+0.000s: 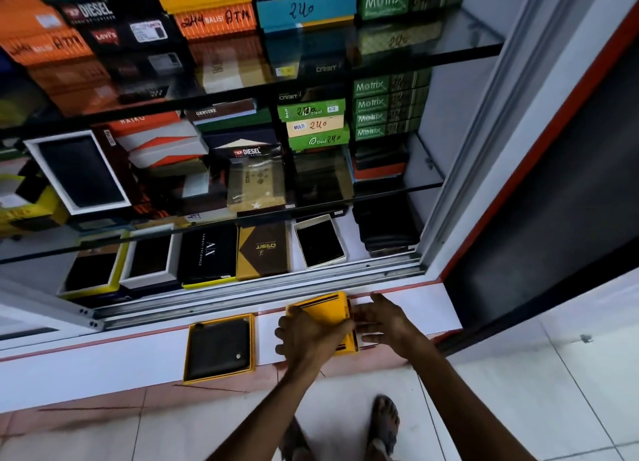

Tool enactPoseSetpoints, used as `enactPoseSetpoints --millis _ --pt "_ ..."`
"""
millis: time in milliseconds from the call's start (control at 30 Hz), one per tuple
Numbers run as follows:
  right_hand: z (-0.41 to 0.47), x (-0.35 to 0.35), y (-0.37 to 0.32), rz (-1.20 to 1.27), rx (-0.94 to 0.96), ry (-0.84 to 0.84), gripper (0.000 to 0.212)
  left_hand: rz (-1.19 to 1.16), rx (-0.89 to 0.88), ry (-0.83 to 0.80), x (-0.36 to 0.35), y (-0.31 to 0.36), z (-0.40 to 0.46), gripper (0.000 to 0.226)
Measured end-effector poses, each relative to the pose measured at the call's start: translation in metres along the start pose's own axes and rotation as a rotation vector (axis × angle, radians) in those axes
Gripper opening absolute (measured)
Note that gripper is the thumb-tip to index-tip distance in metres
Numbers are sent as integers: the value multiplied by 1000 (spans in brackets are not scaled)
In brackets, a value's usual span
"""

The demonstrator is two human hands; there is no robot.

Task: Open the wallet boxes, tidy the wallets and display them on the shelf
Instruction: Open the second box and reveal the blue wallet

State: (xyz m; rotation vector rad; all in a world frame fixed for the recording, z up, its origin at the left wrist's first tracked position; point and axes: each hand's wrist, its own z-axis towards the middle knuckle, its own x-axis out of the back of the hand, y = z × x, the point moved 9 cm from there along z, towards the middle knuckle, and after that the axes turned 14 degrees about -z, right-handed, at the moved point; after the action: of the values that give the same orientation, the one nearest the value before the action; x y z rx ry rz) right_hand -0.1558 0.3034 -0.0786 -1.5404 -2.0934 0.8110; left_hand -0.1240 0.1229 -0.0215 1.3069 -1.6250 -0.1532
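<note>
**Both hands on yellow box at ledge edge — slip/drop risk**

Left hand (307, 336) lies palm-down on the yellow wallet box (326, 313), fingers curled over its near-left side, grasping it. Right hand (383, 322) sits at the box's right edge, fingers spread and touching that side; looks like it's working the lid or an inner tray, can't tell which. A thin reddish-white strip shows at that right edge, maybe the insert coming out. Both forearms reach in from below, left angled up-right, right angled up-left, wrists fairly flat.

Risks, as judgement: box sits on the narrow white ledge (138, 360) in front of the cabinet's sliding track, near the outer lip. A hard sideways pull could push it off onto the tiled floor (518, 391). If the lid pops suddenly, the wallet inside could fall out. Left elbow sweep could also knock the neighbour.

Just left on the same ledge: an open yellow tray (219, 348) with a dark wallet (218, 349) lying in it, not yet shelved. Beyond, the bottom shelf (352, 239) already holds open boxes and wallets in a row; glass shelves above are stacked with closed boxes.
</note>
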Motion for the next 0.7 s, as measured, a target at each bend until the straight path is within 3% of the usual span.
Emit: enactPoseSetpoints --millis 100,200,267,333,467,600,700 --pt "0 6 -5 -125 69 94 20 -445 0 -128 16 -14 8 65" --pt "-3 17 -11 -275 135 318 26 -710 52 -102 47 -36 9 31" --pt "-13 15 -27 -474 239 432 19 -815 40 -10 73 -52 8 16" --pt "-21 14 -38 -625 322 495 12 -887 28 63 92 -66 4 14" --pt "-38 34 -43 -584 352 587 13 -874 52 143 106 -89 -1 18" --pt "-47 41 -50 -566 390 573 16 -811 117 83 85 -97 3 9" --pt "-43 29 -52 -546 361 519 14 -762 193 0 59 -92 6 18"
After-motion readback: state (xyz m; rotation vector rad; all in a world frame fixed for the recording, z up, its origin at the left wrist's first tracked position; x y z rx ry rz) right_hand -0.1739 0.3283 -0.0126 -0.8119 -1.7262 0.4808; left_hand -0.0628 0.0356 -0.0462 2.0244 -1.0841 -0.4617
